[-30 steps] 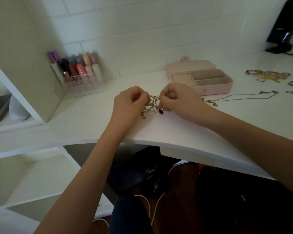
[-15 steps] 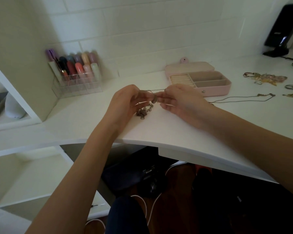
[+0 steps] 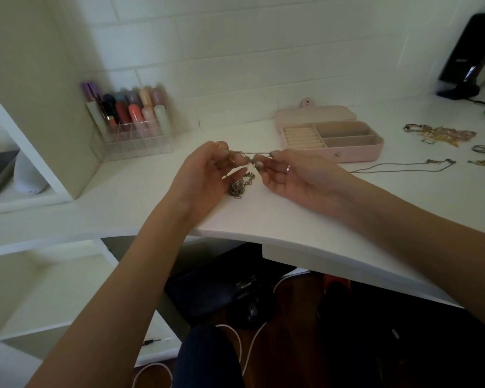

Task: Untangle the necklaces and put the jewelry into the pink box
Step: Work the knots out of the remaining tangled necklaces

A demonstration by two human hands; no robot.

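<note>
On white desk (image 3: 291,219), pink box (image 3: 331,141) open at far right, well apart from work. Near centre, left hand (image 3: 205,175) and right hand (image 3: 289,177) pinching tangled necklaces (image 3: 240,184), fingers narrow, short chain taut between, rest hanging slack to desk. Best eased loose gently; hard pulling likely tightens knot.

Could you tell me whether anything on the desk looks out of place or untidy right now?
Yes: jewelry lies loose on the desk right of the open pink box: a tangled heap, a ring and a thin chain. The box's compartments look empty. Both hands pinch a knotted necklace.
</note>
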